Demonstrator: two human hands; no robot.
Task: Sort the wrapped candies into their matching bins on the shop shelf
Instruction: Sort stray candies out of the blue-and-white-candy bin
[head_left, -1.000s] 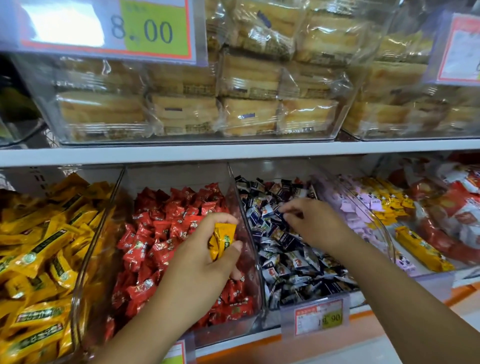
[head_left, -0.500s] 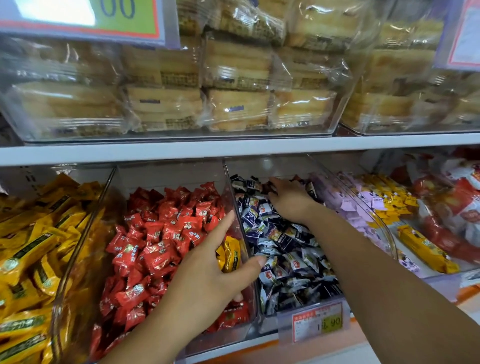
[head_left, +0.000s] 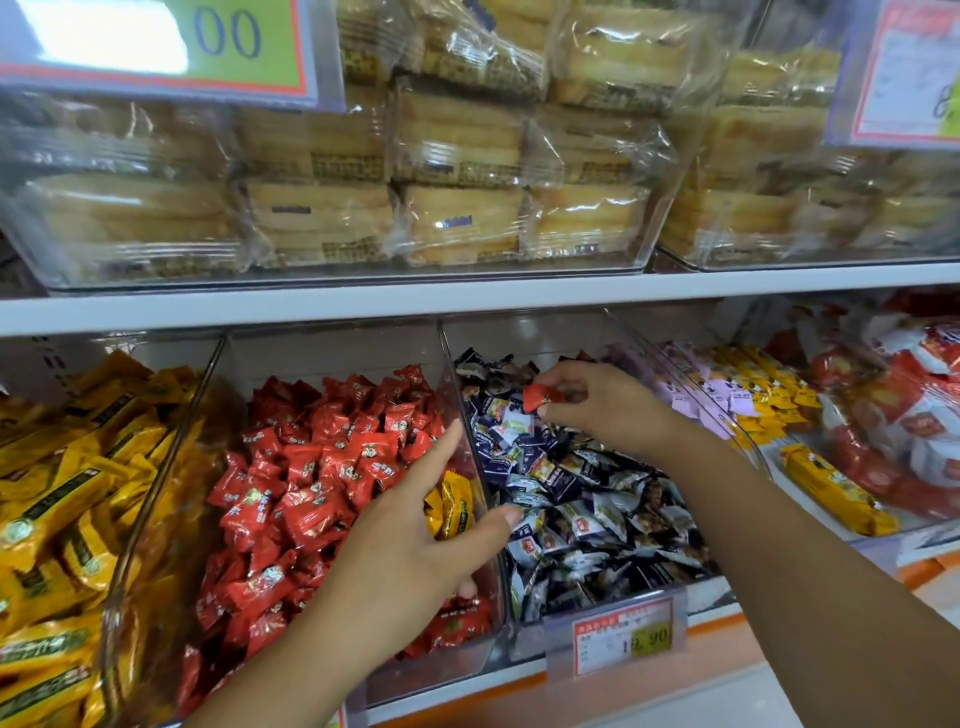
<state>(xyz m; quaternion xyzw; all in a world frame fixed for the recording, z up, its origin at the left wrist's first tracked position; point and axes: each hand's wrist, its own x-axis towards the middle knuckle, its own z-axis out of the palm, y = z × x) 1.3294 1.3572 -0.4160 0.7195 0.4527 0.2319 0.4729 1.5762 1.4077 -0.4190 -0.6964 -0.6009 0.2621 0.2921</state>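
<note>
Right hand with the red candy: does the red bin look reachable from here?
Probably yes. The right hand, pinching the red candy, hovers just past the clear divider, and the red bin is open-topped. The left hand holding yellow candies blocks only its front right corner.

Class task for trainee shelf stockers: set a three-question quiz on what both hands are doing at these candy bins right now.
1. True or false: the right hand pinches a red candy.
2. The right hand is above which candies? A yellow bars; B dark-wrapped candies; C pink packets.
3. Fill in: the left hand holds a second candy, coloured ____.
Key: 1 true; 2 B; 3 yellow.
</note>
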